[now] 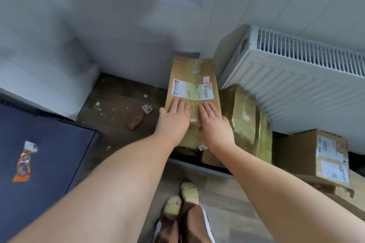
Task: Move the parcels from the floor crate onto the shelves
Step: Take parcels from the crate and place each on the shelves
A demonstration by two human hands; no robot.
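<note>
A long brown cardboard parcel (194, 77) with white shipping labels lies flat on top of a pile of boxes in the middle of the view. My left hand (174, 117) rests flat on its near left part, fingers straight. My right hand (214, 122) lies flat beside it on the near right part, fingers straight too. Neither hand curls round the parcel. A taped brown parcel (242, 112) sits just to the right, and a labelled box (327, 154) stands further right. The dark edge of the floor crate (197, 165) shows under the pile.
A white radiator (296, 79) leans against the wall at right. A dark blue surface (49, 156) at left carries an orange packet (23, 162). Litter and an orange wrapper (136, 120) lie on the brown floor. My sandalled feet (181, 197) stand below.
</note>
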